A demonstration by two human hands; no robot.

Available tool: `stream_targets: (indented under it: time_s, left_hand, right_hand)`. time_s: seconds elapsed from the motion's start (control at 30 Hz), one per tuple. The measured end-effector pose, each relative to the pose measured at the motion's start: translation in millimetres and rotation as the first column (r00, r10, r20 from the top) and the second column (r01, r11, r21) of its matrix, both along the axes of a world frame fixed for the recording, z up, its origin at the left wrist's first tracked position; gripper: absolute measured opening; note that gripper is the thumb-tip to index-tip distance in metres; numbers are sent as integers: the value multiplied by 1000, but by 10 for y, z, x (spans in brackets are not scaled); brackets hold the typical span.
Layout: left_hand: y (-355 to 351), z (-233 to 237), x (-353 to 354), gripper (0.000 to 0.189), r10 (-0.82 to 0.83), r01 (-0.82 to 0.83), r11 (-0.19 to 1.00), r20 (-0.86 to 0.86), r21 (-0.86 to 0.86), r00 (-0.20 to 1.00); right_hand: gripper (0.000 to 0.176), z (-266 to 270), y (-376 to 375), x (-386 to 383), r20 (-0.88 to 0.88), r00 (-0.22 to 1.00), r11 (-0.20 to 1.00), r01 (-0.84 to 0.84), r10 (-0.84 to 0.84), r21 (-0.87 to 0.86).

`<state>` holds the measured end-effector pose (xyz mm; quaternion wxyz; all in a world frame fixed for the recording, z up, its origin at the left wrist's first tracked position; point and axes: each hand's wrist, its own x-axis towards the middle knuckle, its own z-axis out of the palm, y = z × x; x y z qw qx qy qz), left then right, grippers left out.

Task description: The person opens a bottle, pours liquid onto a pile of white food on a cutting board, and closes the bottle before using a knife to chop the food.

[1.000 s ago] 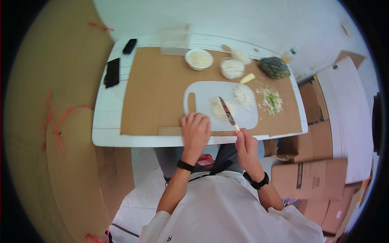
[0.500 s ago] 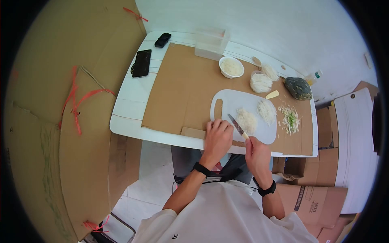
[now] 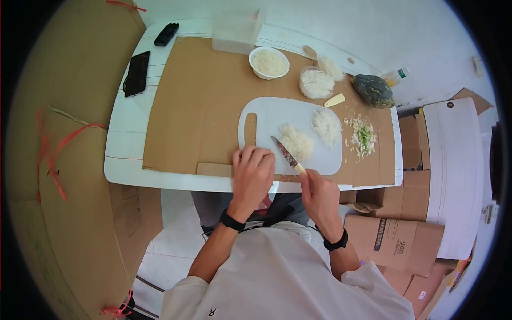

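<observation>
My right hand (image 3: 322, 194) is closed around the pale handle of a knife (image 3: 288, 153). Its blade lies along the near left side of a pile of finely chopped white food (image 3: 296, 143), and bits cling to the metal. The curled fingers of my left hand (image 3: 253, 169) grip the near left corner of the white cutting board (image 3: 261, 118); the thumb is hidden. A second pile, of white shreds (image 3: 326, 128), sits on the board's right side. Right of the board, white and green scraps (image 3: 364, 136) are scattered on the cardboard sheet (image 3: 192, 106).
Behind the board stand a bowl of white food (image 3: 269, 62), a tub of white shreds (image 3: 316, 84) and a clear container (image 3: 234, 32). A pale yellow piece (image 3: 335, 100), a dark green squash (image 3: 373, 90) and a bottle (image 3: 396, 77) are at the right. A phone (image 3: 137, 73) lies left.
The camera view has shifted, so the table and everything on it appear farther left and higher. My hands keep their holds, and the knife stays beside the chopped pile.
</observation>
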<state>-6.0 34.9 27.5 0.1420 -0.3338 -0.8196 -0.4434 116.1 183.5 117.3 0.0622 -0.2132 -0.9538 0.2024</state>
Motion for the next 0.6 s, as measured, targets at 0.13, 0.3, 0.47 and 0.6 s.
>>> stream_targets:
  time_s: [0.13,0.3,0.47,0.6]
  left_hand:
    - [16,-21,-7,15,18,-18,1000,6,19,1000]
    - [5,4,-29,16,10,-10,1000,4,-3,1000]
    - [6,16,-38,16,21,-21,1000,-16,-1,1000]
    - [4,15,-25,16,15,-15,1000,-11,-6,1000]
  right_hand:
    - [13,-84,9,83,-158,987,998,-8,-2,-61]
    - [11,-66,-15,117,-143,989,992,22,-40,-125]
    - [10,-123,42,72,-264,961,983,38,-85,-178]
    - [12,-103,52,85,-200,980,989,-19,-10,-145]
